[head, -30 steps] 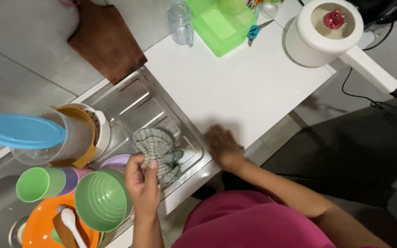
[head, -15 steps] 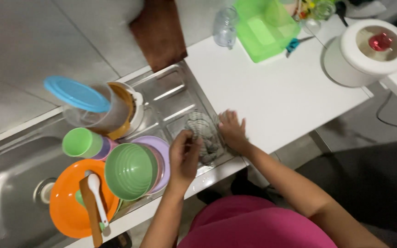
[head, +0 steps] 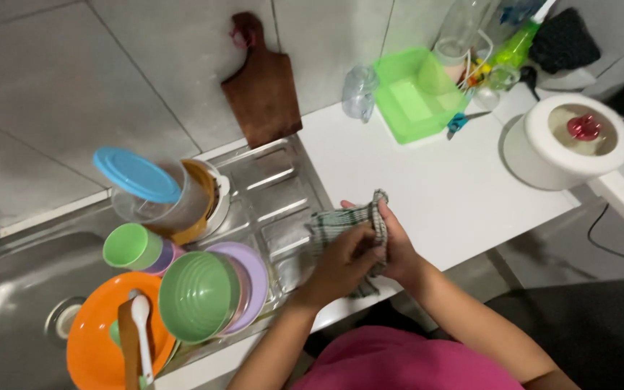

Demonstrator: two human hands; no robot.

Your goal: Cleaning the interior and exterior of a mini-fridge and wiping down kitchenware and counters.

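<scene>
A green-and-white checked cloth (head: 347,230) over a white surface (head: 435,188). Nearby: a ribbed green bowl (head: 198,296), lilac plate (head: 254,278), orange dish (head: 99,347), white spoon (head: 142,332), blue lid (head: 137,175), brown board (head: 263,90), bright green tub (head: 413,97), and a white pot (head: 568,141) with a red knob (head: 584,127).

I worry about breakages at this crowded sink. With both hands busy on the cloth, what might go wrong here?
The left hand and right hand hold the cloth close to the green bowl, which is stacked tilted on other dishes; an elbow nudge might topple it. The lidded jug leans too and may slide.
</scene>
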